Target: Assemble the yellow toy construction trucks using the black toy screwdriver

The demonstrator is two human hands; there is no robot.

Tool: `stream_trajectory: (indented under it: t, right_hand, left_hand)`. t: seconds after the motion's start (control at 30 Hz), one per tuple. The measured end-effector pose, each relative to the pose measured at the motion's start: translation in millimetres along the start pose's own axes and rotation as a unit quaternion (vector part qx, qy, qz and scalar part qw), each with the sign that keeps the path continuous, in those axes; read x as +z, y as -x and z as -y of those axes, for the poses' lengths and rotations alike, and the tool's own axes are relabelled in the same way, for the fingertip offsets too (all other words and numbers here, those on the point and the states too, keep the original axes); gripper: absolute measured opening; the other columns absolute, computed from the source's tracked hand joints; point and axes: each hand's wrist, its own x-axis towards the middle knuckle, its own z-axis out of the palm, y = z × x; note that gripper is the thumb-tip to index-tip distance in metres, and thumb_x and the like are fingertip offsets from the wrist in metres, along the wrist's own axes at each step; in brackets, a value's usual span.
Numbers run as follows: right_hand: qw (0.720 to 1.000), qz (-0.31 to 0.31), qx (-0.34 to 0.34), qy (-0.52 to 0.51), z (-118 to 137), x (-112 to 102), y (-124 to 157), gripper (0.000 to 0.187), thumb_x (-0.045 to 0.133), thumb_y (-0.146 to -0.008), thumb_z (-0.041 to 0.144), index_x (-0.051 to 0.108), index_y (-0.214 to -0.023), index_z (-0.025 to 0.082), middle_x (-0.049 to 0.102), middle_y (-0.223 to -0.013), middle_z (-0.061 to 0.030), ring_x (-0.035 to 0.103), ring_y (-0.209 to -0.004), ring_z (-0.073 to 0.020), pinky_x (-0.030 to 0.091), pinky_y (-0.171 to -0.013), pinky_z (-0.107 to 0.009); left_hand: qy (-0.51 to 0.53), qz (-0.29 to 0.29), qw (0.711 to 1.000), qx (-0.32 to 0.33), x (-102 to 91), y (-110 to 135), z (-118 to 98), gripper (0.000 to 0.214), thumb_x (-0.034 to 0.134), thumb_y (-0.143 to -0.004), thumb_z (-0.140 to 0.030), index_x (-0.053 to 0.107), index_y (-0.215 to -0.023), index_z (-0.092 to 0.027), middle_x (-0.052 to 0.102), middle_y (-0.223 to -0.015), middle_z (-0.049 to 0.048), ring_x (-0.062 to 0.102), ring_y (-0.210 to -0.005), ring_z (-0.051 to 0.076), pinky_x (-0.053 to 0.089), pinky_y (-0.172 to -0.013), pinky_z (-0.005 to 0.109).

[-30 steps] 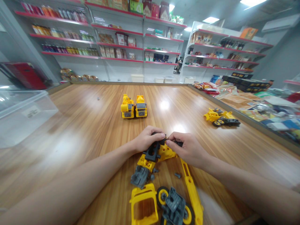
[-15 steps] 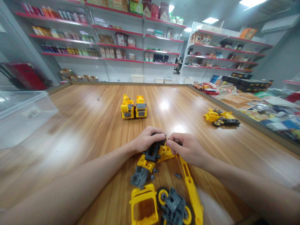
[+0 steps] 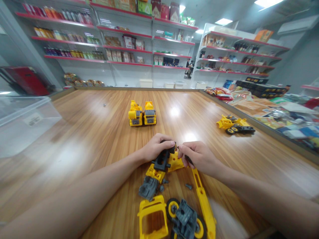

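My left hand [image 3: 157, 146] is closed around the far end of a black toy truck chassis [image 3: 161, 162]. Just to its right, my right hand [image 3: 200, 155] pinches a small dark tool [image 3: 188, 160], like a short screwdriver, mostly covered by the fingers. Its tip points toward the chassis end; whether they touch I cannot tell. Under the chassis lie a yellow part with holes [image 3: 176, 163] and a grey cab piece [image 3: 149, 187]. Nearer me are a yellow cab frame [image 3: 153, 202], a grey wheeled base [image 3: 184, 217], a long yellow boom [image 3: 205, 205] and a grey screw [image 3: 188, 186].
Two yellow toy trucks [image 3: 150, 114] stand side by side farther back. A partly built yellow vehicle [image 3: 235, 125] is at the right. A clear plastic bin [image 3: 27, 124] sits at the left edge; packaged goods [image 3: 261, 109] crowd the right side beyond the table rim.
My right hand has turned slightly and drawn a little away from the chassis end, showing more of the dark tool. The left hand and chassis are nearly still.
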Motion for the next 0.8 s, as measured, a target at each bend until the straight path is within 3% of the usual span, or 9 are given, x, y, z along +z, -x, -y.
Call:
stream_trajectory:
  t: [0.1, 0.3, 0.47, 0.8]
  right_hand:
    - [1.0, 0.001, 0.017, -0.016, -3.1, 1.6, -1.4, 0.039, 0.042, -0.096, 0.037, 0.061, -0.07, 0.016, 0.057, -0.05, 0.0022, 0.043, -0.038, -0.0071, 0.032, -0.039, -0.019]
    - [0.996, -0.046, -0.063, 0.054, -4.3, 0.6, 0.4, 0.028, 0.051, -0.093, 0.036, 0.064, -0.077, 0.016, 0.056, -0.061, 0.002, 0.05, -0.055, -0.0096, 0.038, -0.05, -0.021]
    - [0.99, -0.064, -0.093, 0.087, 0.8, -1.9, 1.8, 0.018, 0.057, -0.091, 0.03, 0.067, -0.084, 0.017, 0.064, -0.073, 0.0012, 0.056, -0.067, -0.0112, 0.041, -0.062, -0.022]
    - [0.98, -0.089, -0.114, 0.136, 0.7, -2.1, 1.2, 0.011, 0.063, -0.086, 0.026, 0.069, -0.08, 0.018, 0.065, -0.072, 0.0024, 0.056, -0.067, -0.0107, 0.04, -0.063, -0.022]
  left_hand:
    - [0.013, -0.005, 1.0, -0.003, -0.2, -0.1, 0.7, 0.039, 0.053, -0.086, -0.044, 0.066, -0.077, -0.008, 0.054, -0.064, 0.0009, 0.045, -0.059, 0.012, 0.034, -0.055, 0.023]
    - [0.026, -0.009, 1.0, -0.015, -0.6, 0.0, 2.2, 0.038, 0.054, -0.085, -0.045, 0.063, -0.075, -0.009, 0.05, -0.062, -0.0006, 0.042, -0.057, 0.01, 0.031, -0.052, 0.023]
    - [0.012, -0.012, 1.0, -0.016, -0.8, -0.4, 3.8, 0.038, 0.054, -0.085, -0.045, 0.064, -0.078, -0.009, 0.05, -0.063, -0.0007, 0.041, -0.056, 0.01, 0.029, -0.051, 0.023]
    - [-0.005, 0.001, 1.0, -0.003, 0.5, 0.3, 1.3, 0.038, 0.054, -0.085, -0.045, 0.063, -0.073, -0.01, 0.048, -0.062, -0.0014, 0.042, -0.059, 0.011, 0.03, -0.053, 0.023]
